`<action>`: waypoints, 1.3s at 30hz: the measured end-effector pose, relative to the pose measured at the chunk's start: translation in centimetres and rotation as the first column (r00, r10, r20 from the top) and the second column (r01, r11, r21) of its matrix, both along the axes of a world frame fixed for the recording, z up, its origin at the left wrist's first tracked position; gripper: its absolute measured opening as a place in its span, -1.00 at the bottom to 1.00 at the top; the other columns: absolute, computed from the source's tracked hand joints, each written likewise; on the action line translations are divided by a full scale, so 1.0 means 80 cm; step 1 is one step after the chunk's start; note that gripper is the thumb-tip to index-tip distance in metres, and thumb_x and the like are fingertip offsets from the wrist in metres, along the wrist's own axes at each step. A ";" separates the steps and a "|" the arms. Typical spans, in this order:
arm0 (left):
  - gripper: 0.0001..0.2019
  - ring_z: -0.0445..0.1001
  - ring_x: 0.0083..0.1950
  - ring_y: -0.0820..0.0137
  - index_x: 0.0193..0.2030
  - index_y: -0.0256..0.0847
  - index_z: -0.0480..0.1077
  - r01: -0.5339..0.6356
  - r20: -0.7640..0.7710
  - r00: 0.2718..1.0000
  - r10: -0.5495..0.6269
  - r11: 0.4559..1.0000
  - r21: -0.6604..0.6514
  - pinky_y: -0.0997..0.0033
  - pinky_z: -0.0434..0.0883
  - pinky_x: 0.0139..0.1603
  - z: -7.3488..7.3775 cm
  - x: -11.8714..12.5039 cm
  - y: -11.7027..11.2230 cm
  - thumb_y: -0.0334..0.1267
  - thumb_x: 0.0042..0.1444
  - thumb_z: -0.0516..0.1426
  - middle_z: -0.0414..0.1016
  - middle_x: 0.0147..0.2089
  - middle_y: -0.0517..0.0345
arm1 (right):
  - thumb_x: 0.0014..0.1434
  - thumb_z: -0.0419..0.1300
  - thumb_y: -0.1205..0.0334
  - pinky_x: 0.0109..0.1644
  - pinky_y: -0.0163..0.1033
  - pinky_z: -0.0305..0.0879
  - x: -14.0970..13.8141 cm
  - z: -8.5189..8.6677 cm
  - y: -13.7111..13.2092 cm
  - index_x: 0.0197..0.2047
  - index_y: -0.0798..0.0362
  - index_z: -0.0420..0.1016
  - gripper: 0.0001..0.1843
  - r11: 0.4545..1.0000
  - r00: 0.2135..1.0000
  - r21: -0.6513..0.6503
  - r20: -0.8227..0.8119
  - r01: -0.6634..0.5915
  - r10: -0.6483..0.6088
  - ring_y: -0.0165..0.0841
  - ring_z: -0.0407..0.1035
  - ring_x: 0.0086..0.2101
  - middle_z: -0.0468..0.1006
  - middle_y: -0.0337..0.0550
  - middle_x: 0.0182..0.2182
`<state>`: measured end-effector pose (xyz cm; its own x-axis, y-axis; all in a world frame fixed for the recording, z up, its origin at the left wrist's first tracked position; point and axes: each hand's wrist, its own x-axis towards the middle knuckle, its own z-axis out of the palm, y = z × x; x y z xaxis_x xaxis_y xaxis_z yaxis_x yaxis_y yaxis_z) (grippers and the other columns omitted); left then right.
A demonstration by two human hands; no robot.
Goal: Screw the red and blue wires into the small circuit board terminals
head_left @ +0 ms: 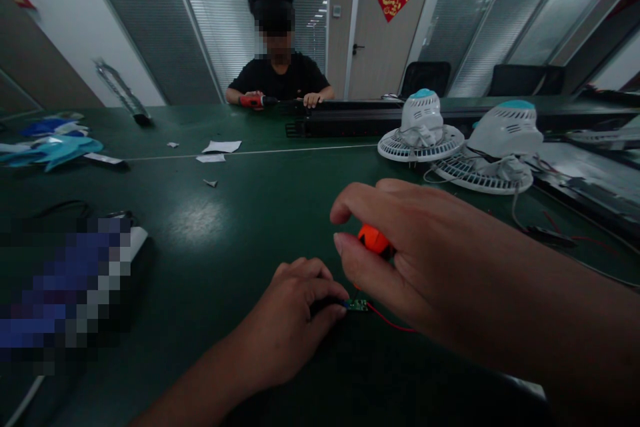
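Note:
My left hand [300,320] is closed, its thumb and fingertips pinching the blue end of a small green circuit board [358,305] just above the table. A red wire [393,324] runs from the board's right end and passes under my right hand [400,247]. That hand is curled round an orange and black handle, which looks like a screwdriver [373,239]. Its lower part points down at the board, and the tip is too small and dark to make out clearly. My right thumb and index fingertip stand apart in front of the handle.
Two white fan heads [423,123] lie at the right on the green table [200,213]. Across from me a person [280,77] holds a red power drill [255,101] beside long black rails [350,121]. Paper scraps [223,146] and blue gloves [55,147] lie left.

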<state>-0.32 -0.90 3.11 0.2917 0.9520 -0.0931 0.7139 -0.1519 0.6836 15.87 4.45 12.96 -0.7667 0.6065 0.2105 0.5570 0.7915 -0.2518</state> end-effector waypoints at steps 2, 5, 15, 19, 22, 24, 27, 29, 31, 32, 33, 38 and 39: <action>-0.85 0.38 -0.02 0.23 -0.20 -0.09 0.51 0.002 0.005 1.000 -0.002 1.000 0.006 0.10 0.28 0.07 0.000 0.000 0.000 -0.27 0.18 0.11 0.46 -0.16 0.14 | 0.23 0.06 0.18 -0.46 -0.25 0.06 0.001 -0.002 -0.001 -0.32 -0.01 0.34 -0.88 1.000 1.000 -0.014 -0.009 -0.008 0.008 -0.37 0.24 -0.49 0.38 -0.28 -0.50; -0.85 0.38 -0.03 0.24 -0.19 -0.08 0.51 0.005 0.012 1.000 -0.005 1.000 0.014 0.12 0.29 0.07 -0.002 0.000 -0.001 -0.27 0.18 0.10 0.46 -0.16 0.14 | 0.24 0.06 0.17 -0.46 -0.26 0.07 0.003 -0.004 0.000 -0.31 -0.01 0.34 -0.88 1.000 1.000 -0.010 -0.015 -0.019 0.019 -0.39 0.24 -0.49 0.37 -0.29 -0.50; -0.84 0.38 -0.01 0.22 -0.19 -0.07 0.51 -0.010 -0.002 1.000 0.010 1.000 0.000 0.11 0.30 0.05 -0.002 0.001 0.001 -0.26 0.18 0.10 0.45 -0.14 0.15 | 0.24 0.07 0.20 -0.46 -0.28 0.07 0.006 -0.004 -0.002 -0.27 0.00 0.35 -0.91 0.999 0.999 -0.004 -0.035 -0.033 0.033 -0.41 0.25 -0.48 0.37 -0.31 -0.48; -0.84 0.38 -0.02 0.23 -0.18 -0.08 0.50 0.001 -0.006 1.000 -0.001 1.000 -0.006 0.12 0.30 0.05 -0.002 0.000 0.000 -0.26 0.18 0.10 0.46 -0.13 0.14 | 0.24 0.07 0.22 -0.45 -0.27 0.08 0.008 -0.005 0.001 -0.26 0.01 0.35 -0.92 0.998 0.998 0.010 -0.033 -0.062 0.063 -0.42 0.25 -0.47 0.37 -0.31 -0.48; -0.84 0.39 -0.03 0.24 -0.17 -0.07 0.51 0.000 -0.004 1.000 0.000 1.000 0.012 0.13 0.30 0.05 -0.002 0.000 0.000 -0.26 0.19 0.10 0.46 -0.13 0.15 | 0.24 0.07 0.22 -0.44 -0.27 0.09 0.008 -0.004 0.002 -0.25 0.01 0.35 -0.92 0.998 0.998 0.023 -0.024 -0.065 0.065 -0.41 0.27 -0.46 0.38 -0.32 -0.47; -0.84 0.39 -0.02 0.24 -0.18 -0.06 0.51 -0.005 -0.012 1.000 0.005 1.000 0.013 0.14 0.30 0.05 -0.002 0.000 0.000 -0.25 0.19 0.10 0.47 -0.13 0.15 | 0.25 0.07 0.21 -0.43 -0.27 0.09 0.009 -0.003 0.001 -0.22 0.02 0.36 -0.90 0.997 0.997 0.044 -0.029 -0.064 0.065 -0.41 0.29 -0.44 0.41 -0.31 -0.44; -0.82 0.39 -0.02 0.23 -0.17 -0.05 0.52 0.002 -0.023 1.000 -0.002 1.000 0.001 0.14 0.30 0.06 -0.001 -0.001 0.001 -0.24 0.19 0.09 0.49 -0.13 0.16 | 0.26 0.07 0.22 -0.41 -0.29 0.11 0.011 -0.005 0.001 -0.06 0.03 0.33 -0.81 0.994 0.995 0.076 -0.058 -0.077 0.082 -0.42 0.35 -0.38 0.47 -0.29 -0.35; -0.81 0.40 -0.02 0.23 -0.15 -0.04 0.52 0.012 -0.026 1.000 -0.012 1.000 0.000 0.13 0.29 0.07 0.000 -0.001 0.001 -0.24 0.20 0.08 0.49 -0.13 0.16 | 0.26 0.07 0.22 -0.38 -0.31 0.14 0.012 -0.006 0.002 0.01 0.02 0.29 -0.75 0.994 0.994 0.082 -0.079 -0.072 0.079 -0.43 0.37 -0.36 0.48 -0.29 -0.31; -0.80 0.40 -0.02 0.23 -0.14 -0.04 0.52 0.018 -0.033 0.999 -0.018 1.000 0.001 0.12 0.28 0.08 -0.001 -0.001 0.001 -0.23 0.20 0.08 0.50 -0.12 0.16 | 0.25 0.10 0.21 -0.39 -0.32 0.15 0.013 -0.007 0.004 -0.01 0.01 0.29 -0.76 0.994 0.995 0.090 -0.081 -0.058 0.066 -0.43 0.36 -0.37 0.47 -0.30 -0.34; -0.80 0.40 -0.02 0.23 -0.14 -0.04 0.52 0.020 -0.035 0.999 -0.020 1.000 0.003 0.11 0.28 0.08 -0.001 -0.001 0.001 -0.23 0.21 0.07 0.50 -0.12 0.16 | 0.24 0.12 0.21 -0.40 -0.32 0.14 0.013 -0.007 0.005 -0.05 0.03 0.30 -0.79 0.993 0.995 0.108 -0.077 -0.052 0.060 -0.42 0.35 -0.39 0.45 -0.29 -0.36; -0.79 0.40 -0.01 0.22 -0.13 -0.03 0.53 0.021 -0.035 0.999 -0.021 1.000 0.005 0.11 0.27 0.09 -0.001 -0.001 0.001 -0.22 0.21 0.07 0.50 -0.12 0.16 | 0.24 0.13 0.21 -0.41 -0.30 0.13 0.012 -0.006 0.006 -0.09 0.04 0.32 -0.82 0.990 0.996 0.129 -0.062 -0.052 0.060 -0.41 0.34 -0.42 0.44 -0.28 -0.38; -0.79 0.40 -0.01 0.21 -0.13 -0.02 0.53 0.019 -0.025 1.000 -0.018 1.000 0.021 0.09 0.26 0.10 -0.004 -0.002 0.001 -0.21 0.21 0.07 0.51 -0.12 0.16 | 0.25 0.08 0.25 -0.44 -0.24 0.06 0.007 -0.001 0.005 -0.31 0.05 0.33 -0.90 0.980 0.996 0.182 0.008 -0.087 0.087 -0.38 0.25 -0.50 0.35 -0.27 -0.49; -0.79 0.41 -0.01 0.21 -0.13 -0.03 0.53 0.018 -0.020 1.000 -0.017 1.000 0.024 0.09 0.26 0.09 -0.005 -0.002 0.000 -0.22 0.21 0.07 0.51 -0.12 0.16 | 0.26 0.06 0.25 -0.45 -0.25 0.04 0.007 -0.001 0.004 -0.33 0.04 0.32 -0.88 0.985 0.997 0.156 0.008 -0.074 0.073 -0.38 0.24 -0.51 0.34 -0.27 -0.50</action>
<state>-0.46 -0.87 2.70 0.3066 0.9488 -0.0758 0.7244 -0.1809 0.6652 16.41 4.73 12.88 -0.8086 0.5083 0.2965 0.4961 0.8598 -0.1211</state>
